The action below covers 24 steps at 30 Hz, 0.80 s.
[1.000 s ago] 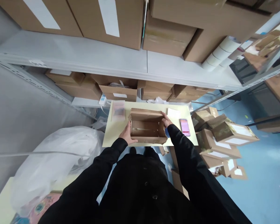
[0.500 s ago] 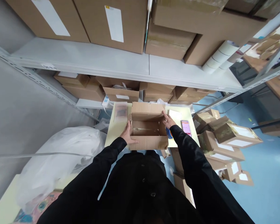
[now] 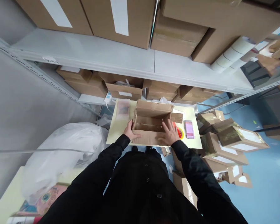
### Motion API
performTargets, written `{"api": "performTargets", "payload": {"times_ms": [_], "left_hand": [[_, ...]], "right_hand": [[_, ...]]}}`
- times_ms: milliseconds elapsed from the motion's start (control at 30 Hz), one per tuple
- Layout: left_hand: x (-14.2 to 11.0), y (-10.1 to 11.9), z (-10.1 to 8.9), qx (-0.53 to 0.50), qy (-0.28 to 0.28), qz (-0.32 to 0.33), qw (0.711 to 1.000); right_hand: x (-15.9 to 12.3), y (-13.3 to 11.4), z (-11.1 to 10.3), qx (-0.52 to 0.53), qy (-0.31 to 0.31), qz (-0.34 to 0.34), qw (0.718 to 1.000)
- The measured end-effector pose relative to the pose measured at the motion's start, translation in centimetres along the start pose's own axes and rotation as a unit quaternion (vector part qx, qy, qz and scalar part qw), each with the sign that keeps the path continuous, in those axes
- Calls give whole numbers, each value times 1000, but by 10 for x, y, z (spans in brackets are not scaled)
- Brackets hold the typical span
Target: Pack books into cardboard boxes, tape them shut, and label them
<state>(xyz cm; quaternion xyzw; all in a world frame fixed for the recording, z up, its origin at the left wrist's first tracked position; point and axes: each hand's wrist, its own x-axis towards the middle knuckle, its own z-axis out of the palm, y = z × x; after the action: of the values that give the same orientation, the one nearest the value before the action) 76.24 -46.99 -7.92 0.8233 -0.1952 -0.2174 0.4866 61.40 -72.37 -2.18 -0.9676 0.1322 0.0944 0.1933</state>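
An open cardboard box stands on the small pale-yellow table, its inside bare to view. My left hand grips its left front corner, thumb over the front flap and fingers along the side. At the right front corner is my right hand, fingers spread against the box edge and the front flap. The right flap sticks outward behind that hand. Just right of the hand lie a red-handled tool, partly hidden, and a roll of tape.
A phone lies on the table's right part, a clear plastic bag on its left. Shelving with boxes rises ahead. Taped cartons are stacked at right on the floor. A large white plastic bag bulges at left.
My right hand has come from the box's back right corner to its front right corner. The right flap now points outward, and the red-handled tool and tape roll show more.
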Motion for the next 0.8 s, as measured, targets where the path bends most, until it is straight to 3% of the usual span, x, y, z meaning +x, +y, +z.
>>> {"api": "performTargets", "payload": {"times_ms": [133, 233, 300, 400, 500, 667, 800], "left_hand": [[-6, 1, 7, -96, -8, 14, 995], [-15, -1, 2, -160, -21, 11, 987], [-17, -6, -8, -178, -5, -20, 984], [-10, -21, -29, -104, 92, -120, 983], [15, -40, -54, -5, 172, -210, 962], [83, -61, -86, 118, 186, -280, 934], [131, -68, -82, 192, 167, -319, 913]], "right_hand": [[18, -70, -5, -23, -60, -181, 981], [43, -111, -3, -33, -93, -242, 965], [54, -125, 1, -45, -106, -254, 960], [61, -129, 10, -50, -122, -262, 956], [62, -123, 19, -32, -110, -271, 956], [63, -118, 31, -7, -87, -266, 960], [61, -119, 39, 5, -61, -255, 965]]}}
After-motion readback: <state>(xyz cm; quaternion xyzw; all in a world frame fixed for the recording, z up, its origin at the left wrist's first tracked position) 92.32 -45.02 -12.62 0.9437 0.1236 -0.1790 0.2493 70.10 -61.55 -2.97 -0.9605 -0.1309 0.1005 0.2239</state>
